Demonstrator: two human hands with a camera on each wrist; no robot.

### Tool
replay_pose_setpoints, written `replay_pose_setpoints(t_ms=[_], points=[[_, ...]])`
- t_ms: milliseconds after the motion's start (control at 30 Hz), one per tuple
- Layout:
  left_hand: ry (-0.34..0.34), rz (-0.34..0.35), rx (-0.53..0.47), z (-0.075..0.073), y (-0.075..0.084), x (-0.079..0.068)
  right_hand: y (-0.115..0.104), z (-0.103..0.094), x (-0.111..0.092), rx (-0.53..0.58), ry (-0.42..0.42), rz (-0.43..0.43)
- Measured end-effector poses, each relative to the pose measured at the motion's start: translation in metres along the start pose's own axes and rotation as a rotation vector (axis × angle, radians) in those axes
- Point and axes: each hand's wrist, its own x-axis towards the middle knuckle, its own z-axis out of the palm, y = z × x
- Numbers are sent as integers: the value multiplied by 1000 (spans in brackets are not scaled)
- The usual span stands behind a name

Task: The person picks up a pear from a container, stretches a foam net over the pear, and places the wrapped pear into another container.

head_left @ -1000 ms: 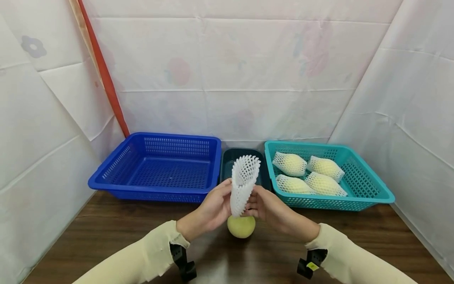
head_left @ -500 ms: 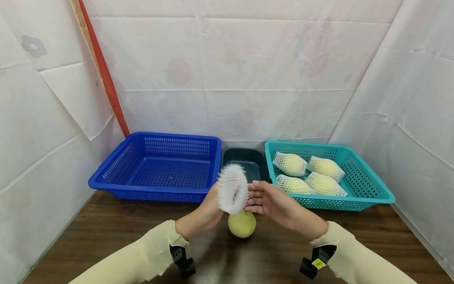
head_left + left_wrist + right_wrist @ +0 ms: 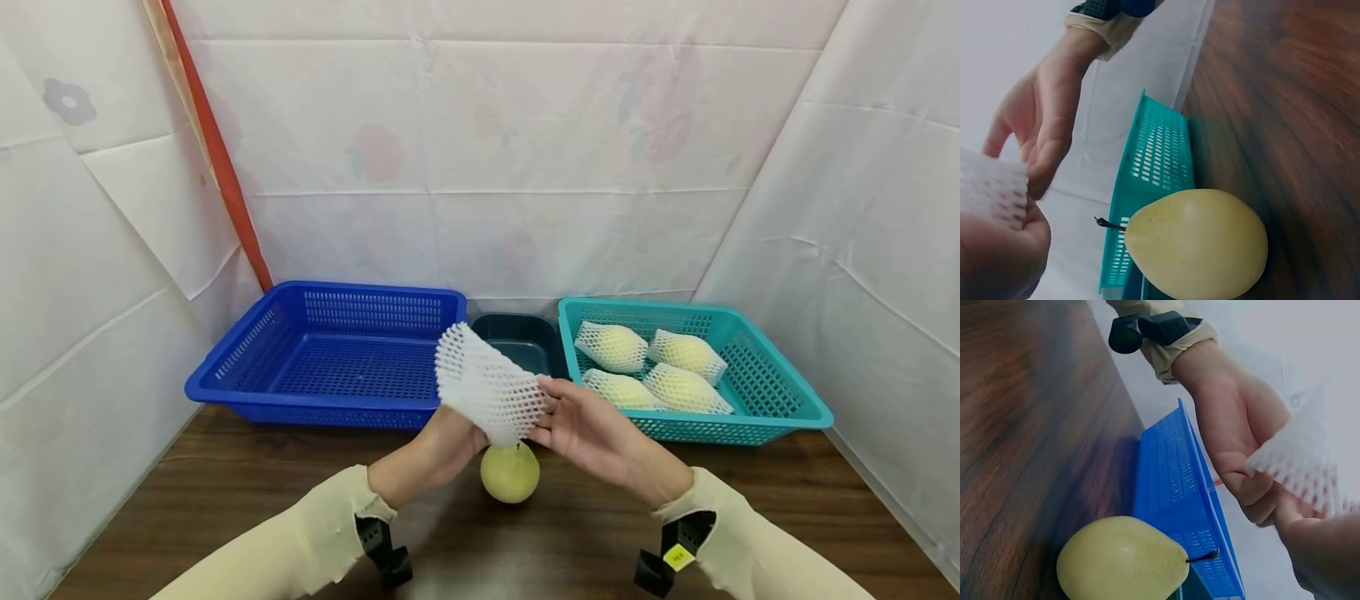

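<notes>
A white foam fruit net (image 3: 491,387) is held up above the table, tilted, its wide end toward the upper left. My left hand (image 3: 442,446) grips it from below with curled fingers, as the right wrist view shows on the foam net (image 3: 1304,450). At its right edge my right hand (image 3: 592,429) pinches the mesh between thumb and fingers. Right below the net a bare yellow pear (image 3: 510,477) stands on the table, stem up, touched by neither hand. Both wrist views show this pear (image 3: 1200,244) close up.
A blue basket (image 3: 326,402) with nothing visible in it stands at the back left. Between it and a teal basket (image 3: 780,375) sits a dark green tray (image 3: 525,333). Several net-wrapped pears (image 3: 686,387) lie in the teal basket. White cloth (image 3: 480,125) walls the table round.
The foam net has turned from upright to tilted, its upper end swinging left. My right hand, apart from it half a second ago with spread fingers, now pinches its edge. The pear stays put.
</notes>
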Motion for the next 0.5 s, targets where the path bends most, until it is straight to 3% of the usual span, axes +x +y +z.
replay_pose_setpoints(t_ms=[67,200,367,500], points=[[5,-69,-88,1,2,3,0,1,0,54,2,-8],[-57,-170,-224,-1,7,6,0,2,1,82,10,-4],[-152,-308,-281,0,11,6,0,3,2,73,36,3],[-159,-338,-283,0,11,5,-1,2,3,72,28,6]])
